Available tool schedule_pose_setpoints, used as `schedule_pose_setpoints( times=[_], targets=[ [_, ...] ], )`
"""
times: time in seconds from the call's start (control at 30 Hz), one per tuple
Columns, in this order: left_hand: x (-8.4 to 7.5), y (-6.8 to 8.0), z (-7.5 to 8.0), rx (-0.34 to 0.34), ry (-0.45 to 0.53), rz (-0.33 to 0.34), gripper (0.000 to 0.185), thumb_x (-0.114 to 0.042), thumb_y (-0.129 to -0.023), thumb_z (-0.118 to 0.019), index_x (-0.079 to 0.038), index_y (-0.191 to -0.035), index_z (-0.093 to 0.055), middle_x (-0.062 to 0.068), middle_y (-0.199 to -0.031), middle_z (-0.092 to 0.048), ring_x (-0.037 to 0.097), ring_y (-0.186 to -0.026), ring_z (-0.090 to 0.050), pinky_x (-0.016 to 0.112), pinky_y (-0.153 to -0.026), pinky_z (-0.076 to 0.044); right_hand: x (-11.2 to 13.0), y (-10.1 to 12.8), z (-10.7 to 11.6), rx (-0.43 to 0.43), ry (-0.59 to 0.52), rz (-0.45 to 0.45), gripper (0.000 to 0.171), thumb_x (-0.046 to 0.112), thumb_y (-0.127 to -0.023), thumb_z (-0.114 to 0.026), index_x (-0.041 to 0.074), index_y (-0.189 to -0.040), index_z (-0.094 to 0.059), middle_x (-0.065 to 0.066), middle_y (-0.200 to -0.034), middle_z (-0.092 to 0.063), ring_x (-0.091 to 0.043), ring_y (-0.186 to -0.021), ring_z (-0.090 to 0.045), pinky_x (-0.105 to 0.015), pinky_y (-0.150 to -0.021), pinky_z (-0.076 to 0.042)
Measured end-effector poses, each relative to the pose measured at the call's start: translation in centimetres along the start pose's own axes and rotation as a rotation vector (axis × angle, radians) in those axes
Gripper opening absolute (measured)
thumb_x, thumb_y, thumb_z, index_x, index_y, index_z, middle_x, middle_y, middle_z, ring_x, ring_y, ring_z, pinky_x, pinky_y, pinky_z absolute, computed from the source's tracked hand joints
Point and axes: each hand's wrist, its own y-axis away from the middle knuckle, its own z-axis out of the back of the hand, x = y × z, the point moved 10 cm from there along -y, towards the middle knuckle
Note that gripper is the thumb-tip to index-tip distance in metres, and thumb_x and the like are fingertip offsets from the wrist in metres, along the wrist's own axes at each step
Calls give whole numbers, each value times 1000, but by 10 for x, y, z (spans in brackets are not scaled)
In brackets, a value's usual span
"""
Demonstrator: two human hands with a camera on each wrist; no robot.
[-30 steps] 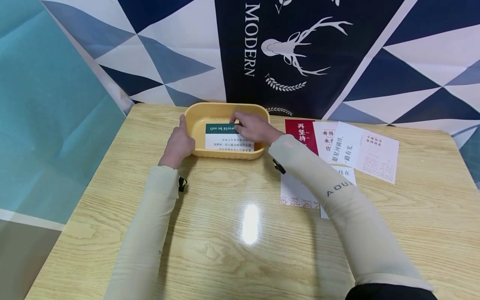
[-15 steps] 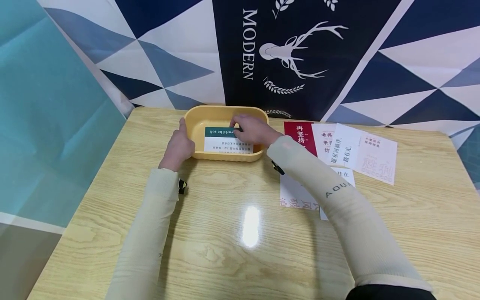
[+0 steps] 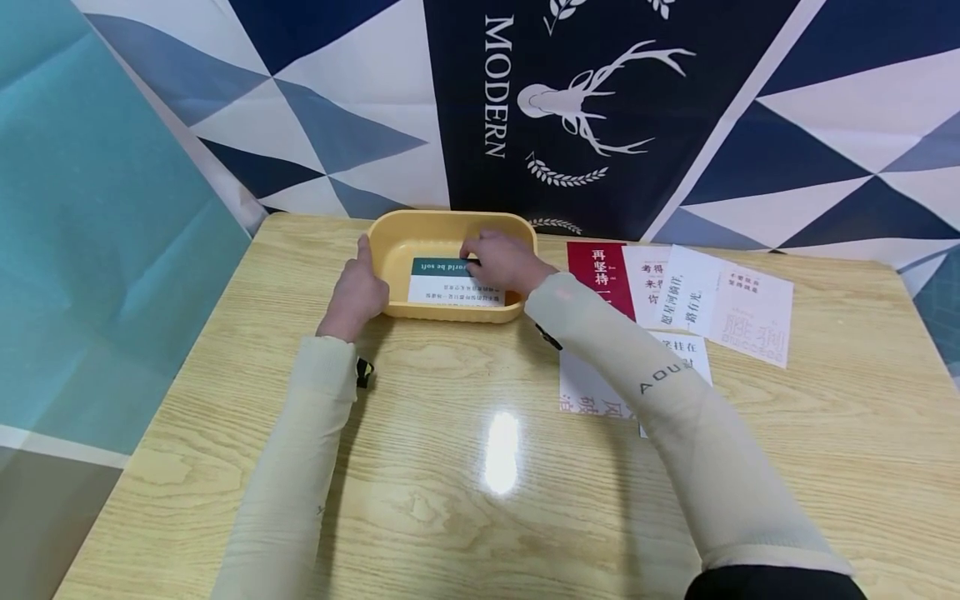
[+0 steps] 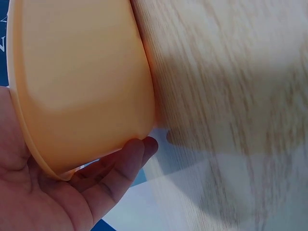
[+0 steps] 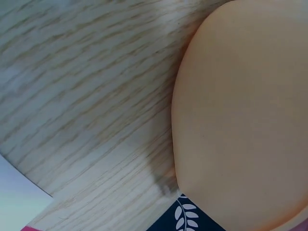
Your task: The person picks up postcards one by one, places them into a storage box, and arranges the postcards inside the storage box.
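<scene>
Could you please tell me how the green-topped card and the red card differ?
The green-topped card is inside the tray; the red card is on the table.
The green-topped card has a white lower part; the red card shows only red behind its lettering.
In the head view, the green-topped card's text is upside down, the red card's upright.
Both are partly covered.

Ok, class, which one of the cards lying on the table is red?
The leftmost card in the back row, just right of the yellow tray; the other cards outside it look pale.
</scene>
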Motion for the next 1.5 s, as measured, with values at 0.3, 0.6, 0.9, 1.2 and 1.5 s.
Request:
schedule_pose_setpoints(
  times=[0.3,0.6,0.9,1.2,1.5],
  targets=[
    [-7,1,1,-2,5,-4,81,1,-87,-38,-10,-150,13,31,-142,-30,33,-114,-43,45,-100,-37,0,3,0,8,90,18,32,26,-95,-50,16,-124,-59,-8,-110,-53,-23,-98,-45,-37,-95,-39],
    [-11,0,0,-4,3,-8,80,0,-87,-38,-10,-150,11,30,-142,-31,33,-112,-44,45,-100,-38,-2,9,0,30,100,2,29,23,-95,-51,13,-120,-59,-7,-105,-51,-23,-96,-45,-37,-93,-40],
    [-16,1,-1,-9,-4,-34,82,0,-87,-39,-9,-150,12,32,-141,-31,33,-111,-45,46,-100,-38,-5,15,3,22,121,-25,31,26,-94,-52,13,-122,-58,-7,-104,-50,-22,-96,-44,-37,-93,-39],
    [-12,2,-2,10,6,-7,80,-1,-88,-37,-11,-150,14,31,-144,-26,34,-121,-40,46,-104,-35,-3,24,13,-20,132,-19,34,30,-92,-54,13,-120,-59,-6,-103,-52,-22,-95,-45,-38,-93,-39],
    [-5,7,1,-5,-33,-12,79,-2,-87,-35,-6,-149,14,34,-141,-30,36,-121,-41,48,-105,-33,7,38,29,-76,158,23,39,35,-91,-51,16,-124,-57,-5,-111,-53,-22,-99,-47,-41,-99,-39]
  ],
)
